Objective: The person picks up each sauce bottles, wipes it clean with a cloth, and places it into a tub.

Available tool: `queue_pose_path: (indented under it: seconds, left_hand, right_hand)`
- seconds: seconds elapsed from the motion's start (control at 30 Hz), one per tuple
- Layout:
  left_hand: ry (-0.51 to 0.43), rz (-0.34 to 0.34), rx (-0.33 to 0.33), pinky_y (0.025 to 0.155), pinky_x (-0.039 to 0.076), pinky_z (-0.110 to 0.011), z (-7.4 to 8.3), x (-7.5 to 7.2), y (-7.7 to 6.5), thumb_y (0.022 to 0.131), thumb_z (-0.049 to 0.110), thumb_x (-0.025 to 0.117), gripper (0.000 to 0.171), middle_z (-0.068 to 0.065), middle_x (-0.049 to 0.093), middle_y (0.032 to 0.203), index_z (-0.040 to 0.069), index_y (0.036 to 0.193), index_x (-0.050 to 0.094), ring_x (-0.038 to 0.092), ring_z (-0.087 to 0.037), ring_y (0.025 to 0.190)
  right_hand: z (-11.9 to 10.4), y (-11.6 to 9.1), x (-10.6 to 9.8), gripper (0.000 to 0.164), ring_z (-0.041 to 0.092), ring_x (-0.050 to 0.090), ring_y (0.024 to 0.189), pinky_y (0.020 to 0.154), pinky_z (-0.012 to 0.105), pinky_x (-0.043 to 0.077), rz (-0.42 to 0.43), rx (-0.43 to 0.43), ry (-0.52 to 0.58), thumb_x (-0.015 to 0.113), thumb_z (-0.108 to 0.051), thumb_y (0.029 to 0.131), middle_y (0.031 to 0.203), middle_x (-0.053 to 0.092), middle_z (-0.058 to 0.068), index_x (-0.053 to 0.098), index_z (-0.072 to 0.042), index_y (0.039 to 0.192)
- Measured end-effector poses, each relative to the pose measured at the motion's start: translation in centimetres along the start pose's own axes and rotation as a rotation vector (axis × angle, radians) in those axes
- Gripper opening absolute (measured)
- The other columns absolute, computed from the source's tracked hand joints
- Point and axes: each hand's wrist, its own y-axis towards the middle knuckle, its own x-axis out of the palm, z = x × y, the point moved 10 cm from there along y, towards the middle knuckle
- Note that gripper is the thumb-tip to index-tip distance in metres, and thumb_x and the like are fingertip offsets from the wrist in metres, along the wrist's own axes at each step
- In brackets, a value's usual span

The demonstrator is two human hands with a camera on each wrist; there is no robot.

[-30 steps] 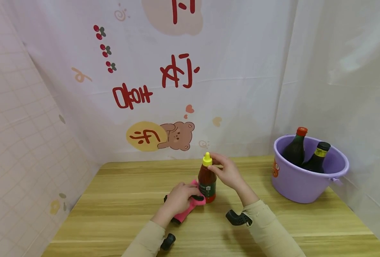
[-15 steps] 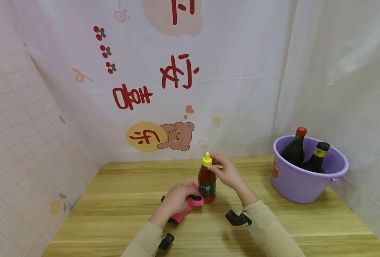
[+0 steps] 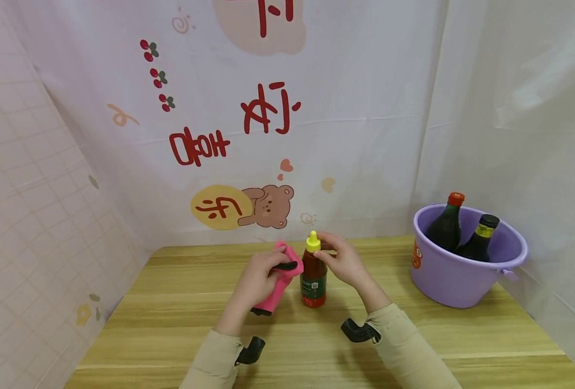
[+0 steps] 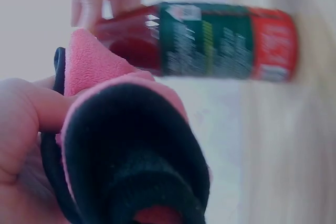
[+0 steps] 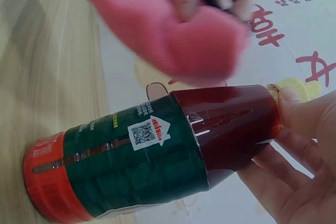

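Observation:
A sauce bottle [image 3: 313, 283] with a yellow nozzle cap [image 3: 313, 243], dark red contents and a green label [image 5: 139, 140] stands upright on the table. My right hand [image 3: 344, 262] pinches its neck just under the cap, thumb on the near side. My left hand [image 3: 254, 278] grips a folded pink cloth [image 3: 279, 286] with black edging, raised beside the bottle's left side. In the left wrist view the cloth's black-edged fold [image 4: 126, 114] bulges toward the camera and overlaps the bottle. The right wrist view shows the cloth [image 5: 173, 40] blurred, close to the bottle's shoulder.
At the table's right side stands a purple bucket [image 3: 455, 283] holding two dark bottles, one with a red cap [image 3: 456, 199], the other with a black cap [image 3: 489, 220]. A printed white curtain [image 3: 365, 135] hangs behind the wooden table [image 3: 185, 302].
My left hand has lifted the pink cloth from low by the bottle's base up to its shoulder. The right hand stays on the neck, and the bottle has kept its place.

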Motion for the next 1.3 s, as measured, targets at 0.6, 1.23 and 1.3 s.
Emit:
queue_pose_path:
  seconds: [0.6,1.23,1.3]
  left_hand:
    - [0.069,-0.086,0.025,0.089,0.044,-0.039,2.5,1.3,1.2,0.083,-0.005,0.072,0.03,-0.001,0.069,0.122,0.019,0.1,0.072,0.057,-0.02,0.124]
    - [0.091,-0.123,0.032,0.082,0.046,-0.036,0.5,4.8,-2.3,0.075,-0.012,0.073,0.033,0.005,0.071,0.095,0.016,0.093,0.072,0.063,-0.016,0.087]
    - [0.097,-0.136,0.033,0.081,0.046,-0.036,0.2,5.3,-2.6,0.075,-0.012,0.073,0.032,0.005,0.071,0.095,0.015,0.092,0.072,0.063,-0.015,0.087]
  right_hand:
    - [0.2,0.1,0.1,0.045,0.038,0.064,0.106,0.088,0.051,0.053,0.004,-0.001,0.032,0.07,-0.001,0.09,0.126,0.06,0.021,0.058,0.001,0.133]
    - [0.4,0.0,0.0,0.046,0.036,0.064,0.107,0.088,0.052,0.053,0.013,0.002,0.001,0.069,-0.003,0.091,0.126,0.061,0.02,0.057,0.0,0.135]
    - [0.4,-0.1,0.0,0.046,0.036,0.064,0.107,0.088,0.052,0.053,0.012,0.005,-0.005,0.069,-0.003,0.091,0.126,0.061,0.019,0.057,-0.001,0.135]
